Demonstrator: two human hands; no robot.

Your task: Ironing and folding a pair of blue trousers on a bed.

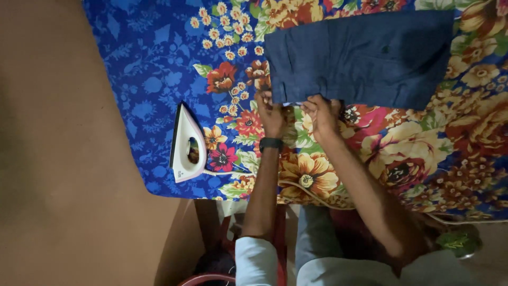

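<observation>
Head view, straight down onto a table draped in a blue floral cloth (148, 63). Folded dark blue garment (365, 55), likely trousers or shorts, flat on the cloth at the far side, its near-left corner right at the hands. Left hand (271, 112), a dark watch (270, 143) on the wrist, pinching that near edge of the garment; right hand (321, 114) just beside it, fingers curled down onto the same edge, apparently gripping fabric too, though the exact hold hidden under the knuckles. White electric iron (186, 144) parked on the cloth to the left, well apart from the garment, untouched, its cord (296, 188) trailing across the cloth toward the near table edge.

As for progress, judging only from the layout: garment already folded and laid out mostly smooth, so spreading largely done; edge adjustment in hand now; pressing apparently not under way, with the iron set aside and both hands on fabric. Impossible to tell whether any part already pressed.
</observation>
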